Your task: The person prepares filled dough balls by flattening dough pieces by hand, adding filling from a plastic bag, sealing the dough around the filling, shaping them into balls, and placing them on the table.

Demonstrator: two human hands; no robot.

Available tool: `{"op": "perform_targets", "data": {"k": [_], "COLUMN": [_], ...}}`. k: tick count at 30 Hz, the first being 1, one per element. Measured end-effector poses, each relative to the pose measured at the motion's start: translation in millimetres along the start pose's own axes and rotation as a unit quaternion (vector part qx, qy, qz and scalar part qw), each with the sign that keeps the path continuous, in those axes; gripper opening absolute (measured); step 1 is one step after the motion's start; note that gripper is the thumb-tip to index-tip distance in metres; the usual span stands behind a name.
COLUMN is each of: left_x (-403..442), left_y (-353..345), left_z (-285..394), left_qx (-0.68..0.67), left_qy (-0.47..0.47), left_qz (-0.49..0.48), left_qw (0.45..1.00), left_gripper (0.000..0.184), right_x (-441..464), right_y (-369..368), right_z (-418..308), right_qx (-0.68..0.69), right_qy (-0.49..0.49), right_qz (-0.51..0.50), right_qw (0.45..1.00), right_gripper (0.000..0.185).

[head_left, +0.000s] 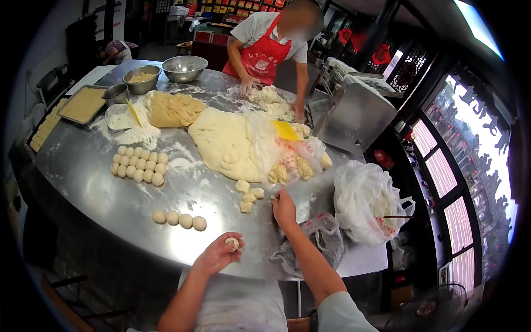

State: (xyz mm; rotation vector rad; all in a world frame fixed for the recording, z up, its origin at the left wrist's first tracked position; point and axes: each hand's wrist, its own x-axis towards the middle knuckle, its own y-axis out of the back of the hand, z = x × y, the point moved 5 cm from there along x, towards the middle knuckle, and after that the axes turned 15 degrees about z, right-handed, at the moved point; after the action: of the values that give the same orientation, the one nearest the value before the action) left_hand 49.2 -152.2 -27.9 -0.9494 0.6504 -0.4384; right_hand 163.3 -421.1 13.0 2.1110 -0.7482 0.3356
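My left hand (217, 254) is curled around a small dough piece (233, 243) near the front edge of the steel table. To its right and farther forward, my right hand (283, 209) has its fingers pressed together; whatever they hold is too small to make out. Just beyond it lie several torn dough lumps (247, 196) and, partly under plastic, some yellowish filling (278, 174). A row of dough balls (186, 221) sits left of my left hand, with a larger block of balls (139, 164) farther back. The big dough sheet (224, 144) spreads across the middle.
Across the table, a co-worker in a red apron (260, 55) has both hands by floury dough (271, 102). A steel machine (354, 110) stands at the right. A white plastic bag (365, 202) and a clear bag (318, 243) lie near my right forearm. Metal bowls (185, 69) stand behind.
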Motion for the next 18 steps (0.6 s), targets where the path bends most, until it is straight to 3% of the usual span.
{"op": "perform_targets", "data": {"k": [4,7,13,16,18], "left_x": [1.3,1.2,0.5,-0.2,2.2], "left_y": [1.4,1.0,-1.9,-0.5,0.1], "left_z": [0.2,1.0,2.6,1.0,1.9], "left_qx": [-0.001,0.001,-0.012,-0.003,-0.003], "left_qy": [0.002,-0.002,0.002,-0.001,-0.005], "left_qz": [0.001,-0.001,0.003,0.005,0.003], "left_qw": [1.000,1.000,1.000,1.000,1.000], "left_gripper": [0.036,0.036,0.036,0.036,0.036], "right_x": [-1.3,-9.0,-20.8,-23.7,-23.5], "right_y": [3.1,5.5,10.0,15.0,18.6], "right_z": [-3.0,-7.3,-8.2,0.3,6.0], "right_qx": [-0.034,-0.124,-0.160,-0.093,-0.105], "right_qy": [0.065,0.127,0.120,0.091,0.042], "right_qz": [-0.004,-0.051,-0.078,-0.002,-0.028], "right_qw": [0.997,0.983,0.977,0.992,0.993], "right_gripper": [0.018,0.031,0.047,0.044,0.032]}}
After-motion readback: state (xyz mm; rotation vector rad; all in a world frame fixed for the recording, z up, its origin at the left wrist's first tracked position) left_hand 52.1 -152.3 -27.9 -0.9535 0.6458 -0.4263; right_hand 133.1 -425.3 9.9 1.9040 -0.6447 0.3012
